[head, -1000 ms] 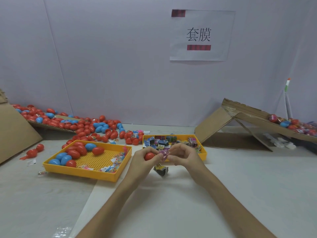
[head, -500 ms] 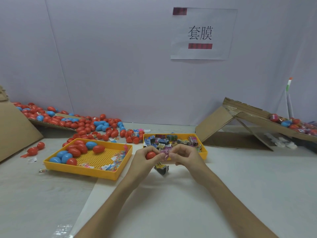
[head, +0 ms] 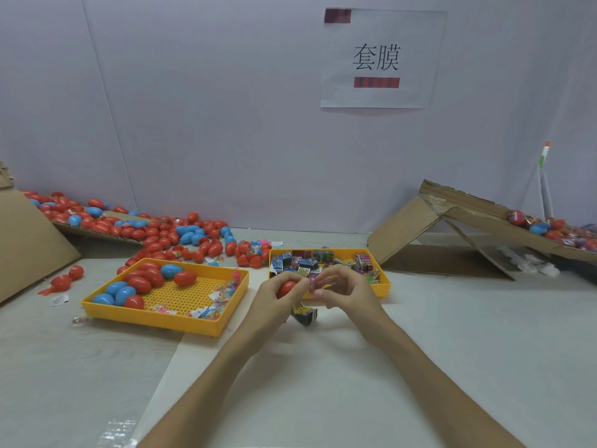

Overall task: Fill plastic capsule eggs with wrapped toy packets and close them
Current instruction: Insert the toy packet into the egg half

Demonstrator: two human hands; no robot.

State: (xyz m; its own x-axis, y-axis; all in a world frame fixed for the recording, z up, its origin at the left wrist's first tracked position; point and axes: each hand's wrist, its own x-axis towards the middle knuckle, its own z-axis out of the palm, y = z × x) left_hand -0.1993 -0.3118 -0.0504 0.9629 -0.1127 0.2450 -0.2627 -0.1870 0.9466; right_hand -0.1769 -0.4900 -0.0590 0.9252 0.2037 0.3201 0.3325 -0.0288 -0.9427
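I see my left hand [head: 274,299] curled round a red egg [head: 286,288], held just in front of the packet tray [head: 385,286]. My right hand [head: 347,291] pinches a pink packet [head: 312,281] right beside the egg, over the tray's front edge. A dark packet [head: 303,313] lies on the table [head: 452,318] just before that tray. The egg tray [head: 206,328] sits left of it.

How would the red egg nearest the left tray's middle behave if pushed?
That red egg would probably roll: it is rounded and lies on the flat perforated floor of the yellow tray. Its glossy shell looks slippery. The raised rim should stop it.
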